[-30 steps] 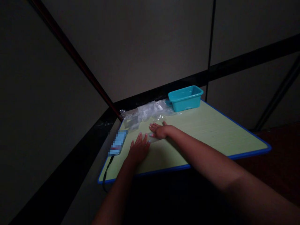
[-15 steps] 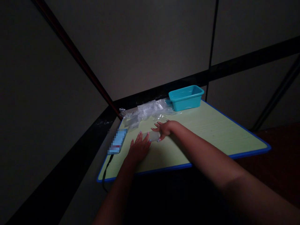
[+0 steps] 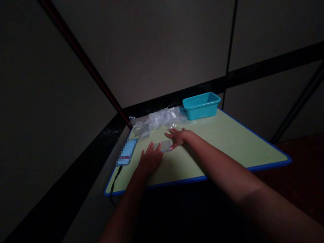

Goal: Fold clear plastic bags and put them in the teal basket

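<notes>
Left hand: palm down, fingers fanned apart, fingertips on the left part of a clear plastic piece (its outline is faint in the dim light).
Right hand: reaching in from the right, fingers spread, thumb at the right end of the plastic piece, the other fingertips pointing left beyond it (whether they press on the surface, I cannot tell).
Plastic piece: flat on the worktop, between the two hands and partly covered by the left fingers.
Plastic bags: a crinkled, see-through heap along the back of the worktop, beyond both hands (how many there are is hard to tell).
Tub: turquoise, rectangular and upright, at the back right, with the bags right up against its left side.
Phone: at the left edge of the worktop, near the left hand, its screen lit pale blue (and pixelated).
Cord: dark, running from the phone's near end down over the blue edging.
Worktop: pale green with a blue rim, set by the grey wall.
</notes>
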Motion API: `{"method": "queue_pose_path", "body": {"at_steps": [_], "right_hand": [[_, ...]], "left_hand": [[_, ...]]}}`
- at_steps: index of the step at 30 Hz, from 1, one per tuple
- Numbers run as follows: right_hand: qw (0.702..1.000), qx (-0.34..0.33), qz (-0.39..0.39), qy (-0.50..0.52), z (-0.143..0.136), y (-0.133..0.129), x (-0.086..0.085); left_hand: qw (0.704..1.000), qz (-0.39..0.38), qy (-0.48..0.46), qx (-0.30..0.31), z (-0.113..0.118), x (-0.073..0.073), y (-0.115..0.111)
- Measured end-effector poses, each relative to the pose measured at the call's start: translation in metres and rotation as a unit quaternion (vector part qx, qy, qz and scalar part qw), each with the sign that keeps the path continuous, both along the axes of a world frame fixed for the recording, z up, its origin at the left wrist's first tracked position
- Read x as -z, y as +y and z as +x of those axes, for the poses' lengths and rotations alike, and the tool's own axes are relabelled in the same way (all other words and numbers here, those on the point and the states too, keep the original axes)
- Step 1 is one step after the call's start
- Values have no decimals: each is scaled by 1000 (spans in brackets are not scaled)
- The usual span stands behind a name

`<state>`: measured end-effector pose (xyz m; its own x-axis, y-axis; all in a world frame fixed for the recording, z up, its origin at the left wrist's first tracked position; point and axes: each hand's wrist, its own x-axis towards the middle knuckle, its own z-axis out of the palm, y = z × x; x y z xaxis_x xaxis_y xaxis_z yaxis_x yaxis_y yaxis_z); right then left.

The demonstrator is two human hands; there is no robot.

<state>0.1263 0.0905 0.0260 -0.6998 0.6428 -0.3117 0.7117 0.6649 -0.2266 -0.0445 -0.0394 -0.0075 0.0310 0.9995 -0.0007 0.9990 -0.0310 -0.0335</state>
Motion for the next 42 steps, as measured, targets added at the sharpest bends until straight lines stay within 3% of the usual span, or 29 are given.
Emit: {"method": "queue_pose_path", "body": {"at_steps": [21, 26, 36, 42], "right_hand": [[1000, 4, -7, 5, -1, -1, 0], [998, 45, 13, 52, -4, -5, 3], [989, 135, 50, 25, -8, 11, 22], [989, 119, 53, 64, -10, 4, 18]], "left_hand": [[1000, -9, -11, -9, 2, -3, 0], [1000, -12, -6, -11, 2, -2, 0], [1000, -21, -1, -17, 4, -5, -1], [1000, -17, 4, -13, 3, -4, -1]]}}
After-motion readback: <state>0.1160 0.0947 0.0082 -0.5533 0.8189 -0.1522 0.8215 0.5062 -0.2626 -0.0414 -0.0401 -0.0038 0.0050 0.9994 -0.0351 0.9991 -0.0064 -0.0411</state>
